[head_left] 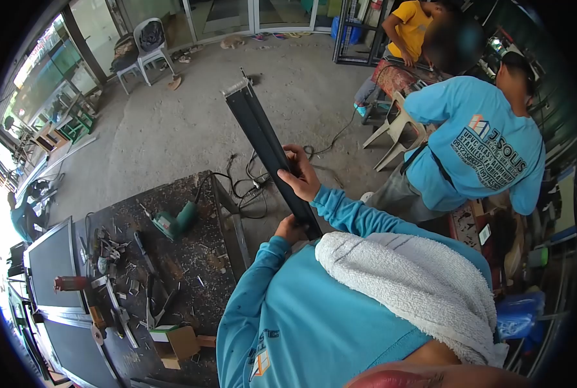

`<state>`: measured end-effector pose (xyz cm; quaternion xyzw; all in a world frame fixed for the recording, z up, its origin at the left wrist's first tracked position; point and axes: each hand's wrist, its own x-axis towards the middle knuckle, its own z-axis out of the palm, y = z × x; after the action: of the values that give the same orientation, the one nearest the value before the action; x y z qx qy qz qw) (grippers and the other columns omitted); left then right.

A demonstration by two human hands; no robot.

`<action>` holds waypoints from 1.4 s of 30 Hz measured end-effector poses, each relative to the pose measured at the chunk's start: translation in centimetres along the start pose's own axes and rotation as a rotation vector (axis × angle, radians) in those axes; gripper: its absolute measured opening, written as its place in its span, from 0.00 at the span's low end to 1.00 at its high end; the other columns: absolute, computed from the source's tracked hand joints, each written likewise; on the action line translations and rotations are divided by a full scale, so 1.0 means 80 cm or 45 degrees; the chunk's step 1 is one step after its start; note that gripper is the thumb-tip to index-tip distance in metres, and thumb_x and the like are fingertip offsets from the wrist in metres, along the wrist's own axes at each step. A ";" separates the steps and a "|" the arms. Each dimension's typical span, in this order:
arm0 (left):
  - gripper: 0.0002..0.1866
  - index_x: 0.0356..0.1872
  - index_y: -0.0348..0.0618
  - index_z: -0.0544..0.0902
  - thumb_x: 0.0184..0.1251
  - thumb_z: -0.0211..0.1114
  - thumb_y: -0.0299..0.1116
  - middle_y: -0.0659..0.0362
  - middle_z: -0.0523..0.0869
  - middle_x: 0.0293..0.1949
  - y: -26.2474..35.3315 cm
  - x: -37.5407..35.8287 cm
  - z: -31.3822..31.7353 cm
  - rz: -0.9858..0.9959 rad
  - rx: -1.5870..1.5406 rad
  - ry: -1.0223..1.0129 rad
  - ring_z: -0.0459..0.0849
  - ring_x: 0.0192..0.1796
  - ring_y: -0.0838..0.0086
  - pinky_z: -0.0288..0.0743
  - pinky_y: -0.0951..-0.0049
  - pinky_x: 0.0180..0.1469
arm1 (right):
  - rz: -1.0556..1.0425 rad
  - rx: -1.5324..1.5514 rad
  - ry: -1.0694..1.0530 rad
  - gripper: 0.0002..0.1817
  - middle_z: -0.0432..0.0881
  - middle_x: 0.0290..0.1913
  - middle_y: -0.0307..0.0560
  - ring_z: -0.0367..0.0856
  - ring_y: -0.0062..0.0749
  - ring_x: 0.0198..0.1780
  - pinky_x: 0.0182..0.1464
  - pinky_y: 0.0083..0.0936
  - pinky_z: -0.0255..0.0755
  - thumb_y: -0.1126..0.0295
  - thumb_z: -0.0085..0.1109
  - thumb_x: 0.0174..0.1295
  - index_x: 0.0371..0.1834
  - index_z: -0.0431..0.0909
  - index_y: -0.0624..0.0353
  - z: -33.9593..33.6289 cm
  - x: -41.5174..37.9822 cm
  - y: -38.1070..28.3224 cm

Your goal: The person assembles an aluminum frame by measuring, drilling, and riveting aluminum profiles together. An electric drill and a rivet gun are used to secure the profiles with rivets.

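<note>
Both my hands are on a long dark metal profile [257, 126], which slants from near my chest up and forward. It looks like more than one length lying together, with a pale cut end at the top. My right hand [301, 173] wraps around its middle, thumb across the near face. Lower down, my left hand [290, 229] grips it near the bottom end, its fingers partly hidden. To the left, a green power drill [175, 221] lies on the dark, scuffed worktable [191, 258].
Pliers-like tools [156, 301], metal scraps and a small cardboard box [175, 344] lie on the worktable. Black cords [253, 184] run over the floor beside it. A person in a blue shirt [476, 136] stands right, near a plastic chair [398, 126]; another wears yellow [408, 26].
</note>
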<state>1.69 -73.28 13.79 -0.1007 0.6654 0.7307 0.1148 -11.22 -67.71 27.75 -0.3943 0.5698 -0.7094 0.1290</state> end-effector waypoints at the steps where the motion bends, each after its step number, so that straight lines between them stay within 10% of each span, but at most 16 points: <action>1: 0.16 0.52 0.36 0.79 0.63 0.64 0.20 0.57 0.87 0.43 -0.007 0.006 0.001 0.037 0.001 -0.007 0.85 0.44 0.71 0.81 0.66 0.46 | -0.016 0.006 0.017 0.31 0.73 0.41 0.37 0.71 0.15 0.38 0.42 0.17 0.67 0.70 0.60 0.64 0.67 0.56 0.55 -0.003 -0.001 0.002; 42: 0.13 0.48 0.35 0.80 0.64 0.66 0.24 0.58 0.86 0.41 0.018 0.121 0.018 0.189 0.199 -0.070 0.83 0.45 0.74 0.77 0.70 0.50 | -0.003 -0.130 0.154 0.30 0.74 0.44 0.37 0.74 0.17 0.45 0.48 0.18 0.69 0.73 0.61 0.64 0.68 0.59 0.58 -0.083 0.049 -0.010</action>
<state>-7.97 -71.64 12.36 -0.0220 0.7226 0.6856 0.0861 -18.30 -65.24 29.88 -0.3575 0.6116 -0.7020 0.0733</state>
